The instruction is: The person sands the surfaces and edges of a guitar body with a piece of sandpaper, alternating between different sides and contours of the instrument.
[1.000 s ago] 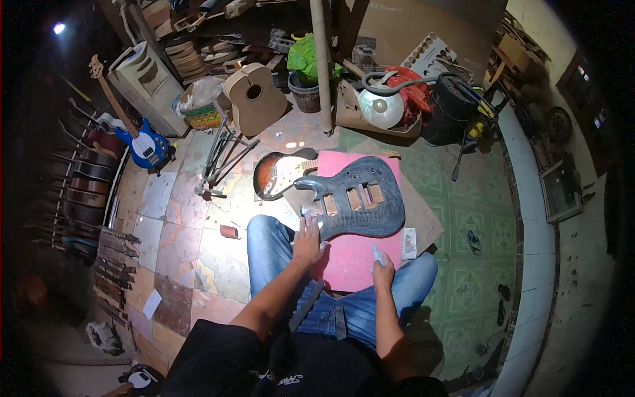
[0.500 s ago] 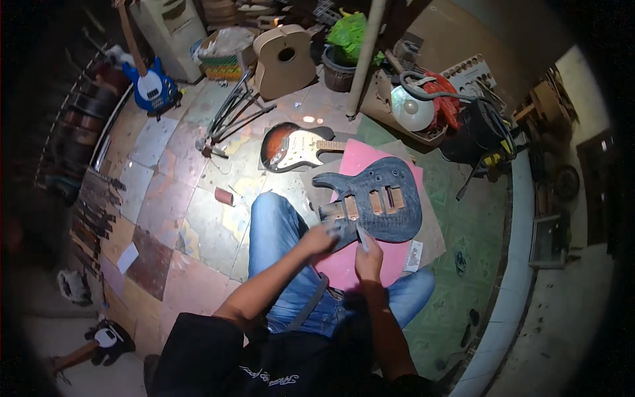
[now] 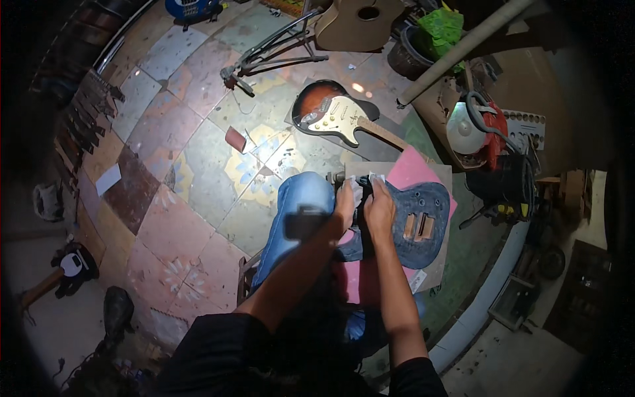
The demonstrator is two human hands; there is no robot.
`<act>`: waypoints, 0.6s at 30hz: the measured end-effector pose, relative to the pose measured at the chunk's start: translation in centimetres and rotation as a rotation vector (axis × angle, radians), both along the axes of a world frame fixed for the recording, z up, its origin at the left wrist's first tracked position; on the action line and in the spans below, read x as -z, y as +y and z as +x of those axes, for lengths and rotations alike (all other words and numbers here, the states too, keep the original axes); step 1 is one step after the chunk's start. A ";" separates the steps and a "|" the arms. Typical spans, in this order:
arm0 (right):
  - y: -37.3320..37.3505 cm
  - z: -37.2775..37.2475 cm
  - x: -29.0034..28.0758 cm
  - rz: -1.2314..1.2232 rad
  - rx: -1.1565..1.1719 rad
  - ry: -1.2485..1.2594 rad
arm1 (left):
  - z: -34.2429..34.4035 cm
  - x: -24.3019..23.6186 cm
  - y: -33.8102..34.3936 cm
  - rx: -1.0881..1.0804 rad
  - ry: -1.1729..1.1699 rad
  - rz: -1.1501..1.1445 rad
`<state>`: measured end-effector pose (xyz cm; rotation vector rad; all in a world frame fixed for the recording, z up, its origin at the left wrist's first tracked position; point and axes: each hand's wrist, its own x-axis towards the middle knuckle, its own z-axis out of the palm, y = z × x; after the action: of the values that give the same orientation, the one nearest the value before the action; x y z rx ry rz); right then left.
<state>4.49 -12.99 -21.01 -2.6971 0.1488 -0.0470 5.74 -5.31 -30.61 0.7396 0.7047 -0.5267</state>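
A dark, grey-black guitar body (image 3: 423,228) with cut-out pickup cavities lies before me on a pink sheet (image 3: 409,171). Both hands are close together over its left part, hiding its upper left edge. My left hand (image 3: 345,206) has its fingers closed around a pale folded sheet (image 3: 357,192). Beside it, my right hand (image 3: 380,210) is also closed, and a whitish edge (image 3: 377,177) shows at its fingertips. Whether that edge belongs to the same sheet cannot be told.
A sunburst electric guitar (image 3: 331,119) lies on the floor beyond my knee. Left of it sits a reddish-brown roll (image 3: 235,139). Farther off are a metal stand (image 3: 274,56), an acoustic guitar body (image 3: 357,26) and a pole (image 3: 463,53). A black bucket (image 3: 499,182) stands right.
My view has swung left and down. The hands, formerly at the guitar body's near edge, are now together over its left part. The pale piece was in the right hand; the left was blurred.
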 end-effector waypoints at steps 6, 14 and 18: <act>2.2 0.0 0.9 -0.093 -0.077 0.070 | -0.4 0.3 0.1 -0.126 -0.010 -0.064; 3.5 0.1 1.0 -0.075 -0.088 0.093 | -0.2 2.1 0.0 -0.177 -0.012 -0.050; -0.6 -0.5 2.1 -0.135 0.053 0.074 | -0.4 -1.0 -1.2 -0.092 0.031 -0.085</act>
<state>3.98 -13.57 -23.08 -2.8309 0.2479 0.0282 5.36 -6.50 -29.58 0.6180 0.7375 -0.4822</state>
